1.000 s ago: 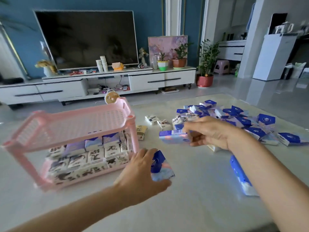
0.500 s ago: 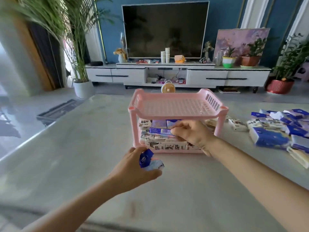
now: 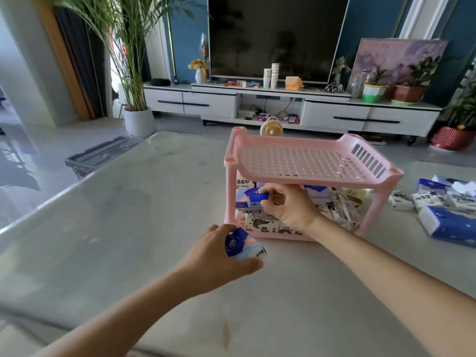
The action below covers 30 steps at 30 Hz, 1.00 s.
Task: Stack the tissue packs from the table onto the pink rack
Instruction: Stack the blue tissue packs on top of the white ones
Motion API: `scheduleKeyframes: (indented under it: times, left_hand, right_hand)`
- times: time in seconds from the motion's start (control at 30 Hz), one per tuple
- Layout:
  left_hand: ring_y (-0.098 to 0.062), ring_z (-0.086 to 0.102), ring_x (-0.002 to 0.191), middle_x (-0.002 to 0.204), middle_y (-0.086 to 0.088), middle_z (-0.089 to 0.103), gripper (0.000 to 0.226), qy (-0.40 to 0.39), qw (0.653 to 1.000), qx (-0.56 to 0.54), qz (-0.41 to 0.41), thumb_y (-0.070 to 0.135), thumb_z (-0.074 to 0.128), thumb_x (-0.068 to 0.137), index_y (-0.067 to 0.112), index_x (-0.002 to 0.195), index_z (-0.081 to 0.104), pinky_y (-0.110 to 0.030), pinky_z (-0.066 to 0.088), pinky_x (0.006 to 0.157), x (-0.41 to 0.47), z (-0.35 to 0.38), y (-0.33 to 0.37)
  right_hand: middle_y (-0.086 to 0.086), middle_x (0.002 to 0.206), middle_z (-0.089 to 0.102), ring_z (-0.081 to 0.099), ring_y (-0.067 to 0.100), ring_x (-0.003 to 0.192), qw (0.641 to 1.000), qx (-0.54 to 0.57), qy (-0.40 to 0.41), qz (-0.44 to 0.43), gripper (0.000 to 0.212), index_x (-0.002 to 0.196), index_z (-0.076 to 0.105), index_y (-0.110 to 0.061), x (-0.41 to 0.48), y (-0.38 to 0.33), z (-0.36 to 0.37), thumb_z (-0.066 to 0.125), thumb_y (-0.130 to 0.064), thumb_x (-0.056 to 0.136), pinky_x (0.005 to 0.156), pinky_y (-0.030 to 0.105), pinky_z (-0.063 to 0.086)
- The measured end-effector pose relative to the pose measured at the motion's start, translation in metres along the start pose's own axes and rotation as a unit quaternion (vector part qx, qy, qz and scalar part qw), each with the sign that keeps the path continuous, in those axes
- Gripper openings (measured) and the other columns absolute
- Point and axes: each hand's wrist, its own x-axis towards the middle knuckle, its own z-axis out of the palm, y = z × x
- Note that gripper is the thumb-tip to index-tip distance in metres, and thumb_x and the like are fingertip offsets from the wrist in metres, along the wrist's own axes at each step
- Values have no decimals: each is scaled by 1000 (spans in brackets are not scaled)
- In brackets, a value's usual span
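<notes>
A: R hand?
B: R hand (image 3: 288,207) pinches blue tissue pack (image 3: 251,199), inside pink rack (image 3: 309,161), lower tier, atop stacked packs (image 3: 260,224).
A: L?
B: L hand (image 3: 219,256) curled round second blue pack (image 3: 240,244), just below-left of R. Loose packs (image 3: 448,222) well right.

No legible text. Black characters on white packs (image 3: 262,224) blurred; blue pack (image 3: 251,199) logo unreadable, barcode strip visible.

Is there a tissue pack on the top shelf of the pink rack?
No, the top shelf of the pink rack is bare; the packs lie on its lower shelf, where the right hand holds a blue tissue pack.
</notes>
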Motion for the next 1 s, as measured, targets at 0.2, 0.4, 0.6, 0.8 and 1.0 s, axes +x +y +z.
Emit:
scheduleKeyframes:
  times: [0.2,0.4,0.6,0.8,1.0]
  left_hand:
    - [4,46,84,106,16,44,67,-4,1000,2,11,55,67,70,31,128,42,-1,34,58,1,3,1]
    - [0,46,94,110,17,43,72,4,999,11,32,58,66,69,30,130,41,-2,33,62,2,9,10]
    - [2,37,101,119,16,40,77,94,991,5,98,53,69,70,27,133,34,2,34,69,-1,26,29]
    - [-9,39,111,125,8,41,75,180,974,62,127,51,68,71,21,132,35,-16,36,87,7,35,44]
    - [-20,53,74,78,6,57,22,279,960,-36,7,27,47,91,15,77,60,-28,35,57,0,16,19]
  right_hand:
    - [2,133,49,46,15,121,993,-103,-30,-42,31,118,60,-10,0,4,1,58,-8,87,93,10,29]
    - [-1,136,49,42,8,123,992,-123,-6,-22,34,121,58,-14,-13,3,-13,48,-4,91,92,2,24]
    - [5,93,64,59,16,77,977,80,-73,186,17,103,55,-18,-61,-29,-25,52,-30,92,68,27,49]
    - [7,78,64,58,14,60,916,248,-132,286,17,104,54,-8,-74,-30,-25,60,-9,88,57,26,54]
    - [2,80,56,50,14,66,931,247,69,258,4,92,52,-16,-51,4,-45,55,-12,91,53,21,36]
